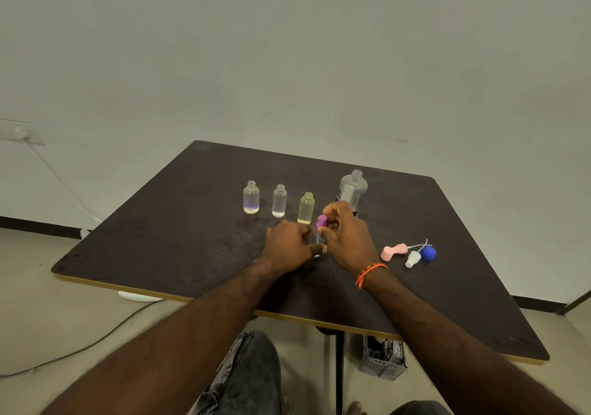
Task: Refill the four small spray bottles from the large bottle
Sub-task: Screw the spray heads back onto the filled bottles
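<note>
Three small clear bottles stand uncapped in a row on the dark table [166,232]: one with a purple tint [251,197], a plain one [279,201] and a yellowish one [306,208]. Behind my right hand stands the large clear bottle [351,190], its neck uncapped. My left hand [289,245] grips a fourth small bottle [317,239], mostly hidden between my hands. My right hand [347,238] pinches the purple spray cap [321,221] on top of that bottle.
To the right lie a pink spray cap [394,251], a white spray cap with its tube [413,258] and a blue cap [428,252]. A grey perforated basket [382,363] sits on the floor under the table. A cable runs across the floor at left.
</note>
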A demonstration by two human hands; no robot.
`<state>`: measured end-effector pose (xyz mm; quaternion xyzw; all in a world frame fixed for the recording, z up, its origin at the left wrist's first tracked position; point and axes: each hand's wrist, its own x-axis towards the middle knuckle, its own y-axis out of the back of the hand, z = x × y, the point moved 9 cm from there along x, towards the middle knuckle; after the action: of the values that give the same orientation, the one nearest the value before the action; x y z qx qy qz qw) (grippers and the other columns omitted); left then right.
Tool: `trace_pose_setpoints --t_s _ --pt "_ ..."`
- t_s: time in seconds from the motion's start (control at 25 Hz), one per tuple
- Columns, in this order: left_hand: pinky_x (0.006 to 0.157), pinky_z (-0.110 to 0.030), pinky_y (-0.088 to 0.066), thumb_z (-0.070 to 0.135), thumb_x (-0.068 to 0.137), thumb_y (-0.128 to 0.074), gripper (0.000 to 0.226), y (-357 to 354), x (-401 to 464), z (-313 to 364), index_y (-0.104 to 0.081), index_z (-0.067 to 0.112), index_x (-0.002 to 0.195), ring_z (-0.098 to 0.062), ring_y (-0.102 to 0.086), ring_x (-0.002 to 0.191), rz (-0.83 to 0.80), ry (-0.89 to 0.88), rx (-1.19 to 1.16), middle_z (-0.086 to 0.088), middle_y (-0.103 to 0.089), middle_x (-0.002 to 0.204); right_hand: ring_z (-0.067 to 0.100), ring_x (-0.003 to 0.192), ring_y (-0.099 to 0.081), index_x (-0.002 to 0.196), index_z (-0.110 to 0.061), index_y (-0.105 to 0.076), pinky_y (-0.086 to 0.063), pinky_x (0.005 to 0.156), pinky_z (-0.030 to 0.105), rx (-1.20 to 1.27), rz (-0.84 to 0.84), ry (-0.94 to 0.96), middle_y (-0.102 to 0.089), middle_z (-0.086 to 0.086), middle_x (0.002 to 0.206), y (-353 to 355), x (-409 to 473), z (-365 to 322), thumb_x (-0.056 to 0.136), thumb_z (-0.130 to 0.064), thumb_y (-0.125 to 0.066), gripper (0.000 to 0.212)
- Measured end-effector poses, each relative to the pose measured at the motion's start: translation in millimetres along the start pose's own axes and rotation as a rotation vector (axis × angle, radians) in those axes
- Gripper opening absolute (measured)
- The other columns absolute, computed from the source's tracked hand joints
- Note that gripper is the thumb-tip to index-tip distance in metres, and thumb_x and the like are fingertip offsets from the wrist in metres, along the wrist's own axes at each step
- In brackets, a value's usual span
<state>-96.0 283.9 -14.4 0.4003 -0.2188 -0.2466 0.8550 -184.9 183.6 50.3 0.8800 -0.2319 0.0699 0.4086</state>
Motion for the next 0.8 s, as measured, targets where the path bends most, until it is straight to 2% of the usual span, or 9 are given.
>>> trace_pose_setpoints --t_s 0.12,0.2,0.28,0.4,0.48,0.68,0.8 --pt "0.079 -0.038 -0.053 0.054 0.08 -0.082 0.028 25 -1 -13 -0.076 0.028 0.088 -0.005 -0.064 0.073 0.044 -0.021 -0.041 0.012 -0.07 0.076 0.006 0.096 -0.063 0.125 -0.024 -0.05 -0.055 0.088 0.025 0.065 -0.01 0.008 -0.064 -0.007 0.108 -16 6 -16 0.091 -0.012 -0.069 0.041" --pt "0.082 -0.039 -0.052 0.056 0.079 -0.081 0.03 48 -1 -32 -0.075 0.028 0.087 -0.006 -0.064 0.072 0.078 0.007 0.003 0.012 -0.07 0.075 0.008 0.099 -0.064 0.13 -0.022 -0.051 -0.055 0.09 0.027 0.089 -0.021 0.028 -0.067 -0.003 0.113 -32 17 -34 0.09 -0.014 -0.07 0.045" --pt "0.085 -0.04 -0.048 0.058 0.08 -0.08 0.032 74 0 -57 -0.075 0.029 0.09 -0.008 -0.064 0.077 0.114 0.034 0.08 0.014 -0.069 0.077 0.01 0.1 -0.065 0.13 -0.021 -0.054 -0.055 0.091 0.029 0.107 -0.035 0.031 -0.067 -0.002 0.114 -53 31 -52 0.09 -0.017 -0.07 0.043" --pt "0.081 -0.039 -0.046 0.055 0.08 -0.081 0.032 110 -2 -99 -0.062 0.03 0.073 -0.009 -0.055 0.069 0.181 0.106 0.15 0.016 -0.058 0.066 0.011 0.101 -0.066 0.122 -0.023 -0.059 -0.057 0.091 0.035 0.187 -0.079 0.035 -0.067 -0.005 0.112 -94 48 -77 0.089 -0.015 -0.067 0.035" --pt "0.083 -0.04 -0.047 0.053 0.082 -0.081 0.034 125 -4 -128 -0.057 0.032 0.07 -0.006 -0.053 0.067 0.203 0.156 0.156 0.016 -0.057 0.066 0.012 0.101 -0.067 0.12 -0.024 -0.059 -0.058 0.09 0.038 0.231 -0.128 0.037 -0.068 -0.004 0.116 -123 56 -91 0.088 -0.011 -0.062 0.034" --pt "0.093 -0.045 -0.049 0.044 0.089 -0.076 0.018 134 -1 -169 -0.07 0.028 0.095 -0.016 -0.064 0.085 0.243 0.257 0.084 0.01 -0.069 0.086 0.01 0.086 -0.069 0.129 -0.021 -0.056 -0.056 0.088 0.03 0.192 -0.186 0.053 -0.065 -0.001 0.127 -166 63 -106 0.086 -0.005 -0.059 0.046" --pt "0.099 -0.05 -0.049 0.044 0.089 -0.077 0.027 126 2 -179 -0.069 0.028 0.109 -0.02 -0.067 0.095 0.229 0.318 0.055 0.006 -0.072 0.098 0.01 0.083 -0.068 0.133 -0.018 -0.052 -0.055 0.087 0.029 0.18 -0.211 0.059 -0.061 0.0 0.133 -171 66 -104 0.085 -0.004 -0.059 0.051"
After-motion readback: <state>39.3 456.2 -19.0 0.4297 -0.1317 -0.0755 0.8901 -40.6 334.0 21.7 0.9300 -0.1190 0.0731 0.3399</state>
